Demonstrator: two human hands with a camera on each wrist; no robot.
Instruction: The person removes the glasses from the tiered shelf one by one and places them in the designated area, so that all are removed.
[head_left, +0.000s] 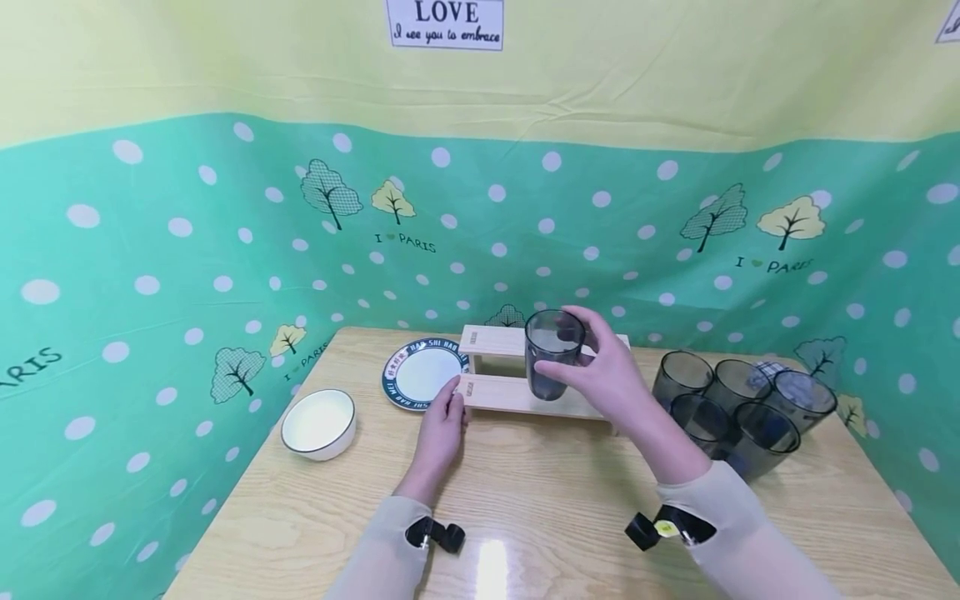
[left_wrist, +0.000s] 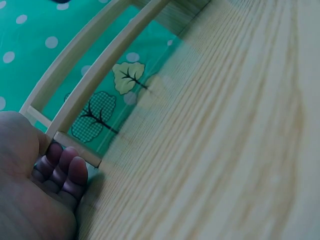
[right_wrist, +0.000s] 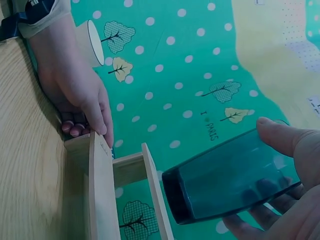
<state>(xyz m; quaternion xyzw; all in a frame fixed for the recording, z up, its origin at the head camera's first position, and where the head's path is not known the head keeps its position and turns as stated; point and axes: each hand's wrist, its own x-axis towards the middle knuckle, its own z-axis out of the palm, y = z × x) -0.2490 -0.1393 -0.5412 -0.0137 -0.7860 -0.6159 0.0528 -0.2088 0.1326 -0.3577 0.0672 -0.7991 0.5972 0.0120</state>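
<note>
A smoky dark drinking glass (head_left: 546, 342) is upright in my right hand (head_left: 611, 379), with the thumb on one side and the fingers round the other. In the head view its base overlaps the front step of a two-tier wooden rack (head_left: 498, 393); in the right wrist view the glass (right_wrist: 220, 175) shows apart from the boards. My left hand (head_left: 442, 429) grips the left end of the rack's front board. In the left wrist view, its curled fingers (left_wrist: 75, 172) are at the rack's corner, beside the tabletop.
Several more smoky glasses (head_left: 682, 371) stand clustered at the table's right. A round plate (head_left: 423, 373) with a blue lettered rim lies behind my left hand, close to the rack. A white bowl (head_left: 318, 425) stands near the table's left edge. Printed cloth (head_left: 525, 192) hangs behind the table.
</note>
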